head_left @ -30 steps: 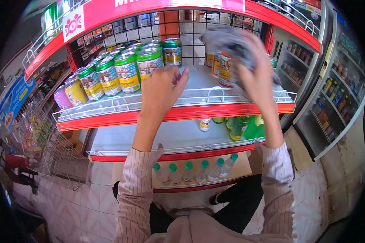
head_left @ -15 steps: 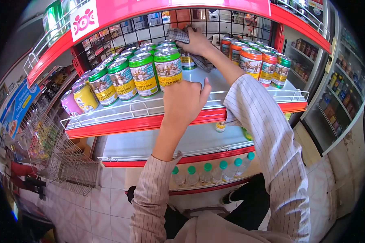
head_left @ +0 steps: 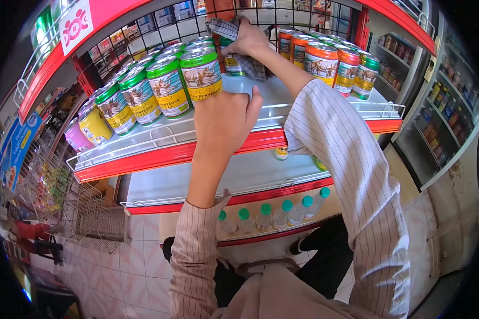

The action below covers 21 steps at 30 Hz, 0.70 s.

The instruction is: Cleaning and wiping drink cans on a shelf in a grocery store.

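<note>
My right hand (head_left: 250, 41) reaches to the back of the shelf and grips a grey checked cloth (head_left: 253, 66). The cloth hangs beside a green-topped can (head_left: 233, 65) near the rear wire grid. My left hand (head_left: 222, 121) is in front, its fingers curled and its thumb raised apart. It overlaps the lower part of the front green-topped can (head_left: 201, 77); its fingertips are hidden, so I cannot tell whether they hold the can. More green-topped cans (head_left: 166, 87) stand in rows to the left. Orange-topped cans (head_left: 321, 61) stand to the right.
A white wire rail (head_left: 159, 137) and red edge strip (head_left: 181, 154) run along the shelf front. Below stand clear bottles with green caps (head_left: 264, 217). Wire baskets (head_left: 96, 215) are at left, and a glass-door drinks fridge (head_left: 447, 111) at right.
The shelf and both hands appear shifted slightly left and up in the view. The cloth is still in my right hand, beside the rear can.
</note>
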Each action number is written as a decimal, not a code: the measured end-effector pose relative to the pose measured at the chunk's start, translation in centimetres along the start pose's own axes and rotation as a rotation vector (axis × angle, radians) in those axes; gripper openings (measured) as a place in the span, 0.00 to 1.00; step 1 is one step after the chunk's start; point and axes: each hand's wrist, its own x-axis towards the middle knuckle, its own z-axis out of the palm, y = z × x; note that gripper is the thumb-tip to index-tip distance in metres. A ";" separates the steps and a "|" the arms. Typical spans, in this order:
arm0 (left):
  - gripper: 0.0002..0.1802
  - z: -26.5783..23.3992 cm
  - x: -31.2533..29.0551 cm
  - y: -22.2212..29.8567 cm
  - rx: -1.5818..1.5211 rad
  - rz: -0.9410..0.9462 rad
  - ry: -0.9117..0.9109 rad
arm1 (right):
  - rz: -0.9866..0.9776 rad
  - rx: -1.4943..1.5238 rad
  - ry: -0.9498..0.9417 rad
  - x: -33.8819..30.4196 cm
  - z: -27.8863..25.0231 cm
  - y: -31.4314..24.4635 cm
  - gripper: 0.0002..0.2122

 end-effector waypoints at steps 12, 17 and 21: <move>0.24 0.1 0.1 0.1 0.025 0.027 0.026 | 0.065 -0.209 -0.034 1.3 -3.0 3.2 0.39; 0.24 -0.1 0.0 0.1 0.033 0.034 0.015 | 0.135 -0.308 0.001 0.2 -3.7 1.6 0.36; 0.24 -0.1 -0.1 0.0 0.041 0.023 -0.011 | 0.044 -0.520 0.027 -0.7 -3.6 0.5 0.29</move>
